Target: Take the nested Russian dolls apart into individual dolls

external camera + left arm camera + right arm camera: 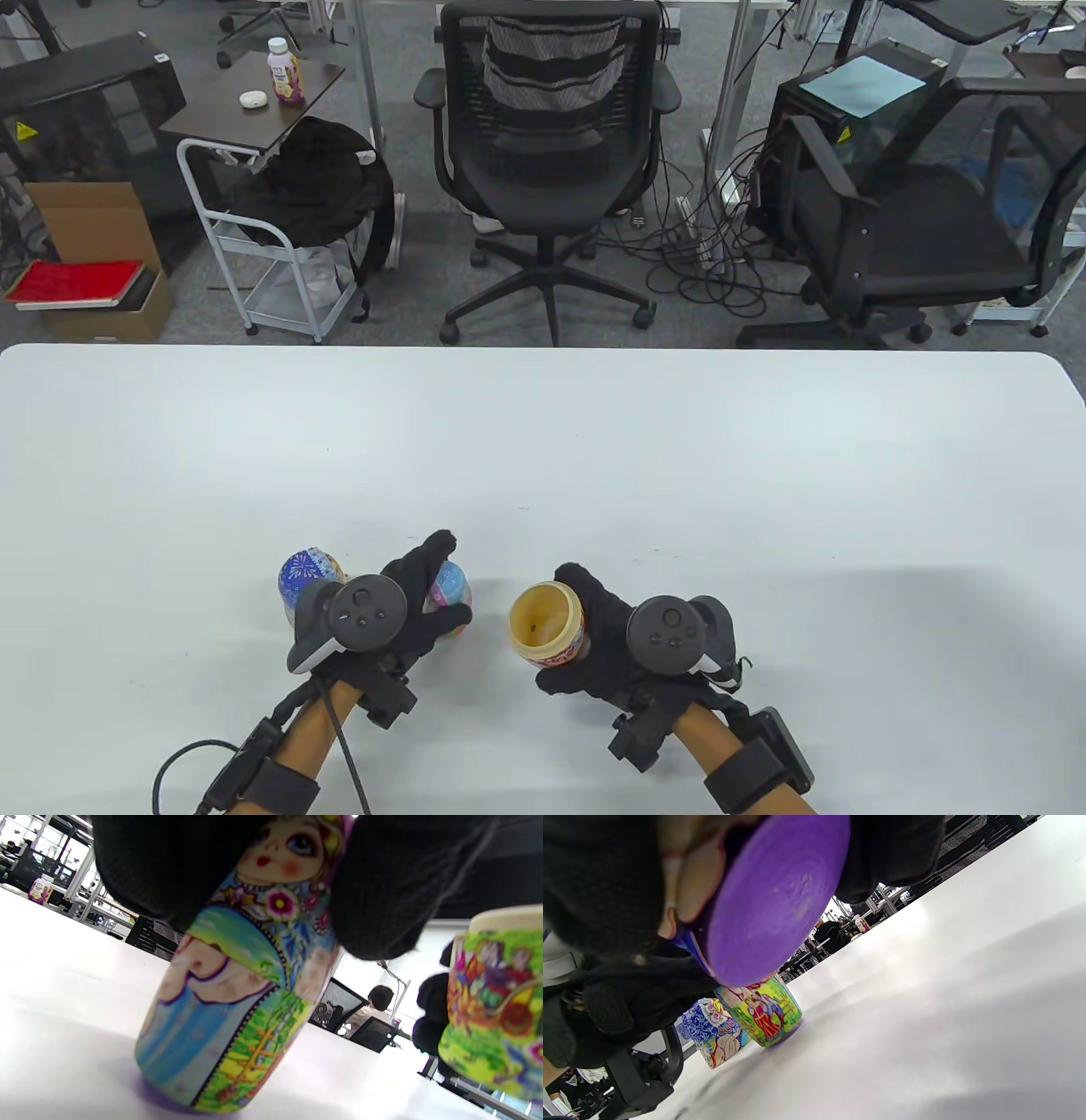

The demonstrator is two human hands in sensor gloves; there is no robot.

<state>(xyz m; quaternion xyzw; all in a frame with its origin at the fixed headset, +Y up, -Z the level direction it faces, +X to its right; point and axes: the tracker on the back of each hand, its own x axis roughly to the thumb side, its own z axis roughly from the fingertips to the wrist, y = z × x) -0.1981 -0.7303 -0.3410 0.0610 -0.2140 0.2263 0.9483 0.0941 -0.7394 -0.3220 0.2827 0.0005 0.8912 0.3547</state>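
My left hand [420, 586] grips the head of a smaller painted doll [451, 588] that stands on the white table [543, 441]. In the left wrist view the doll [237, 1001] shows its face, and gloved fingers [373, 891] press on both sides of its head. My right hand [594, 624] holds the open lower half of the larger doll [547, 624], tilted, with its hollow inside facing left and lifted off the table. The right wrist view shows its purple base [774, 895]. A blue patterned doll piece [304, 577] stands to the left, behind my left hand.
The table's far edge [543, 348] borders an office chair [547, 153] and other furniture on the floor beyond. The blue piece [712, 1031] and the standing doll [763, 1014] sit close together at the table's front left.
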